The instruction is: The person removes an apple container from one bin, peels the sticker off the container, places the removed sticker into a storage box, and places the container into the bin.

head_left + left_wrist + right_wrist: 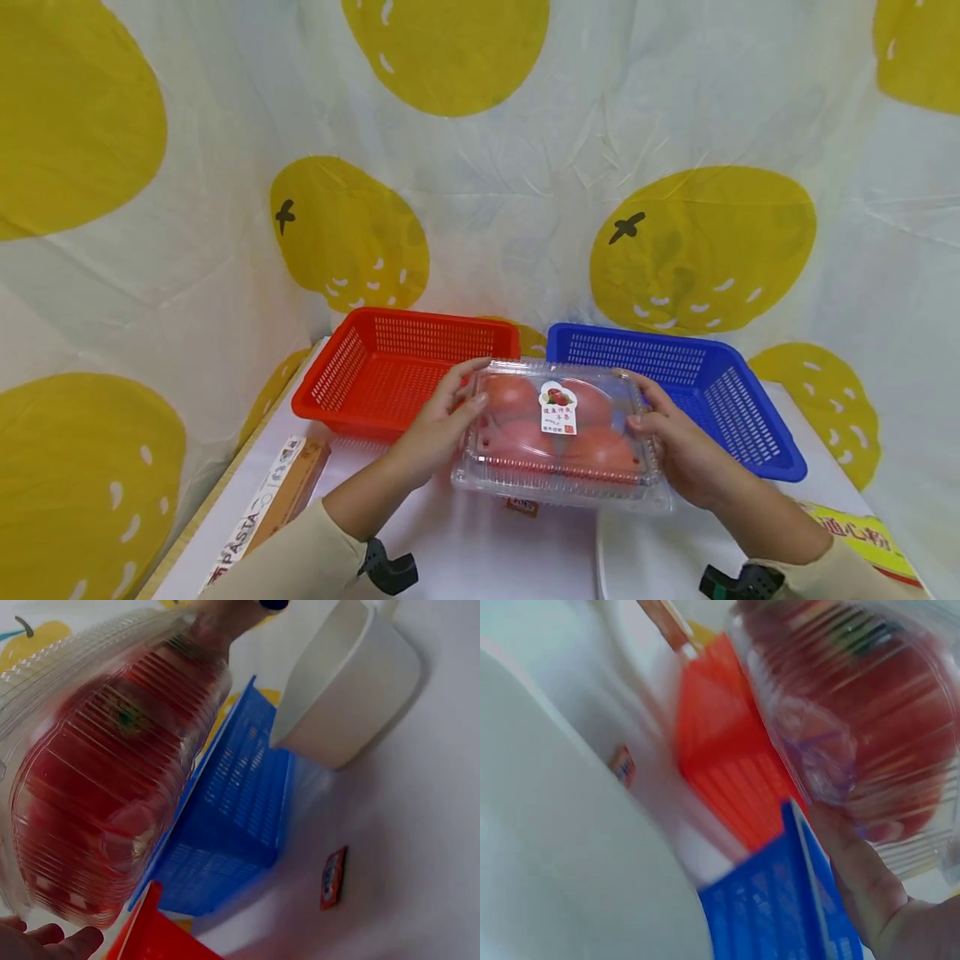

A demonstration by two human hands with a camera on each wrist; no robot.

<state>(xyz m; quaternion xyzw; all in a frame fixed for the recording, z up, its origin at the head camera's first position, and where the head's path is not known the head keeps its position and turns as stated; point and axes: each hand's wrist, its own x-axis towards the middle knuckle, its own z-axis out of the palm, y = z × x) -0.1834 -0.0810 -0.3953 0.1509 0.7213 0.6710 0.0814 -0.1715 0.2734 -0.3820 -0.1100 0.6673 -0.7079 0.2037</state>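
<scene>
Both hands hold up a clear plastic clamshell box (525, 454) with several round red fruits inside; a white label (558, 417) is on its lid. My left hand (435, 429) grips the box's left side, thumb over the edge. On the opposite side, my right hand (690, 454) grips it likewise. The wrist views show the box (112, 765) from below, with ribbed walls and green stem ends on the fruit. In the right wrist view, fingers (866, 870) lie against the box's underside. The box hangs above the table, in front of two baskets.
A red basket (333, 408) stands behind left and a blue basket (772, 433) behind right. A pasta box (277, 492) lies at left. Below the held box are a small red packet (522, 506) and a white tub (382, 682). A yellow package (862, 533) lies at right.
</scene>
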